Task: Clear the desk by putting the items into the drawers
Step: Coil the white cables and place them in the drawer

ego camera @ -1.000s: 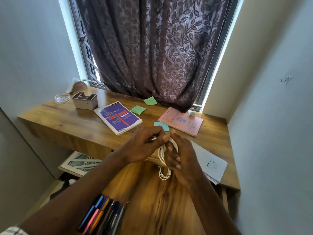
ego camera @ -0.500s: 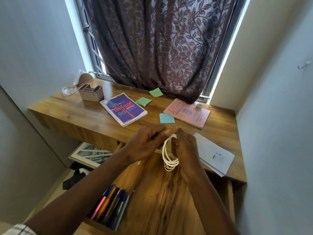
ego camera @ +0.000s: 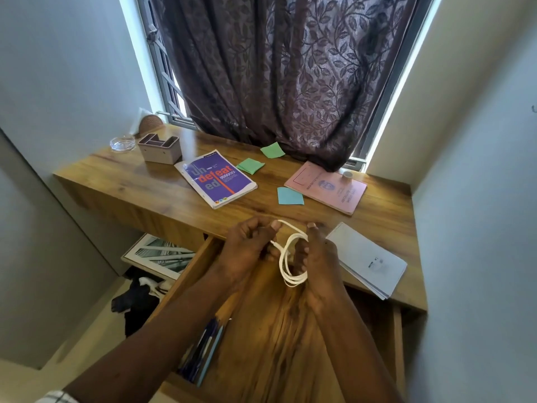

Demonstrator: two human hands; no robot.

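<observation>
Head view.

A: Hands first, quick.

B: Left hand (ego camera: pixel 247 251) is curled, thumb and fingers pinching one strand of the white cable (ego camera: pixel 292 282). Right hand (ego camera: pixel 316 257) has the coil looped over its fingers, thumb pointing up. Both are grasping it.

A: Where's the cable?

B: In the air between the two hands, a few loops hanging down toward 6 o'clock. It's above the open drawer (ego camera: pixel 276 338), just in front of the desk (ego camera: pixel 145 184) edge, not touching either.

A: Anything in the drawer?

B: Pens (ego camera: pixel 203 353) bunched along its left side, about 7 o'clock from the hands.

A: Desk top, clock from the hands?

B: Purple book (ego camera: pixel 216 178) at 11, flat. Teal sticky note (ego camera: pixel 290 196) at 12, just beside the pink booklet (ego camera: pixel 325 187) at 1, which has a small round object (ego camera: pixel 346 175) on its far edge; can't tell what it is. Two green sticky notes (ego camera: pixel 272 149) (ego camera: pixel 250 165) farther out at 12, near the curtain (ego camera: pixel 276 68) hem. Spiral notepad (ego camera: pixel 366 257) at 3, close to the right hand.

A: Far left corner?

B: At 10: a beige organizer (ego camera: pixel 159 148), with a glass dish (ego camera: pixel 122 143) just beside it.

A: Under the desk?

B: Framed print (ego camera: pixel 158 254) at 9, dark cloth (ego camera: pixel 136 301) on the floor at 8.
</observation>
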